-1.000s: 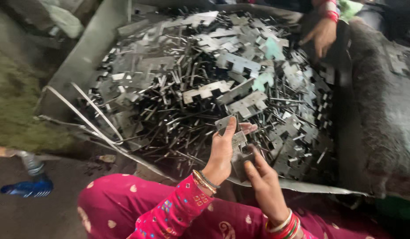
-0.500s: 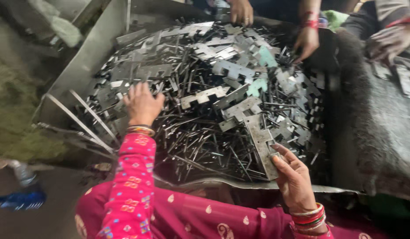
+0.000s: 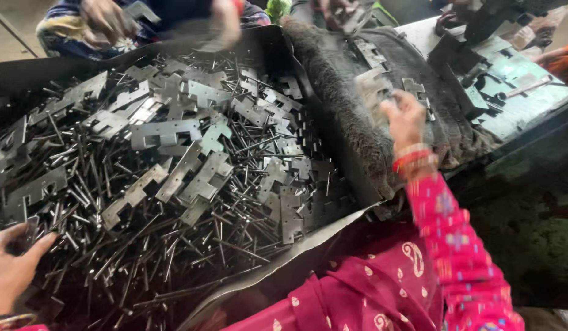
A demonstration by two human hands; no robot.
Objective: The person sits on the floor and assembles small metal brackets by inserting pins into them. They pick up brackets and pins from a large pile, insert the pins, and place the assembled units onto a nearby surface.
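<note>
A big heap of notched grey metal plates mixed with thin metal pins fills a sheet-metal tray. My left hand is at the heap's near left edge, thumb and fingers pinched around a small dark plate. My right hand, blurred by motion, reaches out over a dark fuzzy cloth to the right of the tray. It holds a blurred grey metal plate. More plates lie on the cloth.
Other people's hands work at the tray's far rim, some holding plates. A green-grey bench top with dark metal parts stands at the far right. My pink patterned clothing fills the near foreground.
The view has swung right. My right hand has moved from the tray's near edge out over the dark cloth with a plate. My left hand now sits at the heap's near left edge.
</note>
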